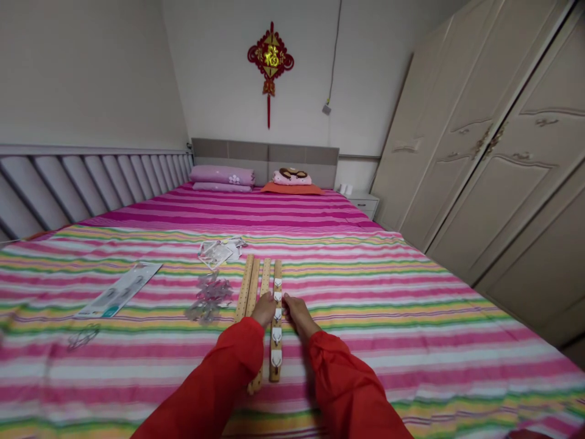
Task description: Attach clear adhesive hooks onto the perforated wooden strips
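Observation:
A narrow wooden strip (278, 268) lies lengthwise on the bed in front of me, with a row of several white adhesive hooks (276, 335) on it. My left hand (264, 310) is at its left edge, fingertips closed against the strip beside an upper hook. From the right, my right hand (298, 311) has bent fingers at the opposite edge, near the same hooks. Left of these lie more wooden strips (244, 292) with rows of small dark marks, like rulers. My left hand and sleeve partly cover them.
Crumpled clear plastic pieces (210, 297) and small packets (214, 253) lie left of the strips. Farther left are a long blister pack (121, 289) and a thin wire-like loop (84, 335). Folded bedding (222, 175) sits by the headboard (233, 151); a wardrobe (484, 152) stands right.

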`<action>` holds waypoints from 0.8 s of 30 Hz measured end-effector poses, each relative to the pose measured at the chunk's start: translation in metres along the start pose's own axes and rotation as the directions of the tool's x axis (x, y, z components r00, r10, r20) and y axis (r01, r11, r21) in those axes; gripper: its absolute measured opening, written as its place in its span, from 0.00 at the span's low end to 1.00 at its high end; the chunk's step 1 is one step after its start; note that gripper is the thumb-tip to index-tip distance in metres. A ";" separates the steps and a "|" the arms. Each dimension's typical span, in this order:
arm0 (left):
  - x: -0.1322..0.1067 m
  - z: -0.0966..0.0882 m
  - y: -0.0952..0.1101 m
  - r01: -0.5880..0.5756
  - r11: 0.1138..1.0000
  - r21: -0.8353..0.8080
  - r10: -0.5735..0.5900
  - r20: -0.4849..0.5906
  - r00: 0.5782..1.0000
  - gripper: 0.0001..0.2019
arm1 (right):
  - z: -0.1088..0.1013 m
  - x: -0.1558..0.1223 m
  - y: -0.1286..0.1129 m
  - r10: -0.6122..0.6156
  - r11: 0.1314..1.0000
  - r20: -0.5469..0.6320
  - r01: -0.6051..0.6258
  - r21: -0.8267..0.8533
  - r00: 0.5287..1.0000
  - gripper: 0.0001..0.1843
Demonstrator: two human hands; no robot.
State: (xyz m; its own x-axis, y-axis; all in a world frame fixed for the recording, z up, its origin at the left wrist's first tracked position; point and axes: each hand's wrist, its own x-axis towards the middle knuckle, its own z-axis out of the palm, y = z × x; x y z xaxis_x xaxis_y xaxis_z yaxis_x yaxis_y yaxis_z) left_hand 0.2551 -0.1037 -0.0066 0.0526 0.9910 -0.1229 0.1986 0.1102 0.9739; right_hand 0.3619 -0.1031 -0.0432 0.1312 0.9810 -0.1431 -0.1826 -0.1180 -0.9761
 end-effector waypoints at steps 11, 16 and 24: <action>-0.033 0.016 -0.002 0.071 0.964 -0.256 -0.037 0.136 0.990 0.07 | -0.007 -0.039 -0.003 0.049 0.993 -0.018 -0.047 0.107 0.999 0.20; -0.053 0.022 -0.004 0.081 0.946 -0.313 -0.019 0.197 0.980 0.09 | -0.015 -0.057 0.000 0.043 0.995 -0.040 -0.039 0.094 0.998 0.20; -0.066 -0.004 -0.003 0.125 0.944 -0.306 -0.063 0.203 0.977 0.14 | -0.020 -0.066 0.009 0.068 0.992 -0.075 -0.060 0.109 0.995 0.19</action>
State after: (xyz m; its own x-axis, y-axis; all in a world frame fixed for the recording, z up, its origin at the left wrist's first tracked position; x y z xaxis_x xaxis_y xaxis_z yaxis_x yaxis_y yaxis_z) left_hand 0.2469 -0.1687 -0.0006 0.2379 0.9460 -0.2205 -0.1058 0.2509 0.9622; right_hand 0.3711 -0.1720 -0.0461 0.1915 0.9563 -0.2211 -0.2953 -0.1587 -0.9422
